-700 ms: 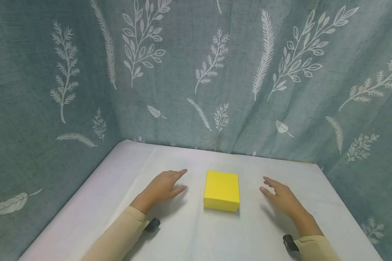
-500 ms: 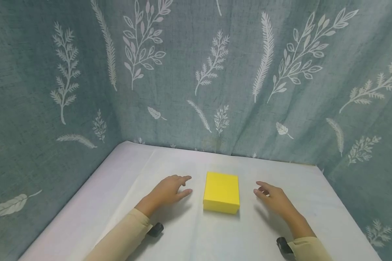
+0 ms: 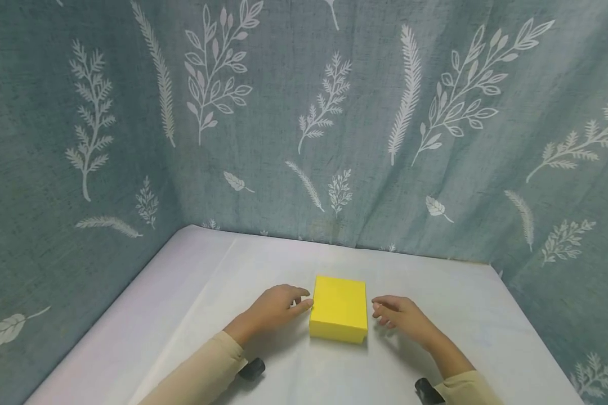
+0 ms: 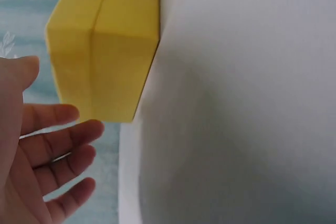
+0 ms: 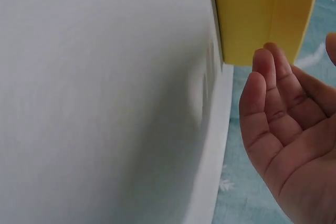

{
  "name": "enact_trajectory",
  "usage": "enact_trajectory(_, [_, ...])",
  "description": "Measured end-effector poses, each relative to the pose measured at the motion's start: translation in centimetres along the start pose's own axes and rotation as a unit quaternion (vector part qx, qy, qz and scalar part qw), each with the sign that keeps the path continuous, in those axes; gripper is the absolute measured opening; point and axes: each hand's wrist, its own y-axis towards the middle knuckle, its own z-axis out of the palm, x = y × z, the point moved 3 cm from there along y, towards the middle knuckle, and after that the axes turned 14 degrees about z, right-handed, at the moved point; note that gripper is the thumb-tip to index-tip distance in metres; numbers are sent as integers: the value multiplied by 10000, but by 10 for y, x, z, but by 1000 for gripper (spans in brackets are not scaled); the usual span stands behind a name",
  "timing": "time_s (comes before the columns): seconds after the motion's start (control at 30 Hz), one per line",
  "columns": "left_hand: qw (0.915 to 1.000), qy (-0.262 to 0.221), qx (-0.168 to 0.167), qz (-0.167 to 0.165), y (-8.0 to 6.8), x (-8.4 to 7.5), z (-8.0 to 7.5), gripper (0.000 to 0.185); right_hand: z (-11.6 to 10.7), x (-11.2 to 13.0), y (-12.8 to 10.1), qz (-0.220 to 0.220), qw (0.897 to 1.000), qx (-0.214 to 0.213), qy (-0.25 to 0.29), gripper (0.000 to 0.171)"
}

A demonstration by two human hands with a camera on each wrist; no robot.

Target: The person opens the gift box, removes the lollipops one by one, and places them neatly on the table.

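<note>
A closed yellow box lies on the white table, a little in front of the middle. My left hand is at its left side, thumb and fingertips at or just touching the wall. My right hand is at its right side, fingertips a hair from the wall. Neither hand holds anything, and the fingers of both are loosely bent. In the left wrist view the box fills the upper left, with the left hand below it. In the right wrist view the right hand reaches the edge of the box.
A teal curtain with white leaf print closes in the table at the back and on both sides. A black wrist camera sits on each forearm, the left wrist camera and the right wrist camera. White cloth surrounds the box.
Both hands have moved inward from about a hand's width away to the two sides of the yellow box. The box has not moved.
</note>
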Motion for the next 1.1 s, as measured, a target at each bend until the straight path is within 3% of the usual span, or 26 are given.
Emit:
enact_trajectory(0.17, [9961, -771, 152, -389, 5, 1, 11, 65, 7, 3, 6, 187, 9998, -11, 17, 49])
enact_trajectory(0.3, [9849, -1475, 172, -888, 8, 6, 17, 66, 12, 5, 11, 228, 9997, -91, -56, 52])
enact_trajectory(0.43, [9742, -1936, 137, -1150, 9, 8, 18, 61, 15, 5, 15, 386, 9991, -119, -148, 55])
enact_trajectory(0.53, [9627, -2387, 110, -1269, 11, 8, 20, 57, 18, 4, 16, 516, 9984, -150, -147, 58])
enact_trajectory(0.73, [9273, -3424, 17, -1514, 12, 7, 25, 58, 20, 2, 17, 688, 9975, -114, 79, 60])
enact_trajectory(0.87, [9163, -3622, -96, -1707, 13, 7, 23, 58, 20, 1, 18, 746, 9968, -81, 265, 62])
enact_trajectory(1.1, [9108, -3689, -230, -1839, 11, 4, 18, 58, 21, -1, 20, 704, 9966, -97, 412, 62])
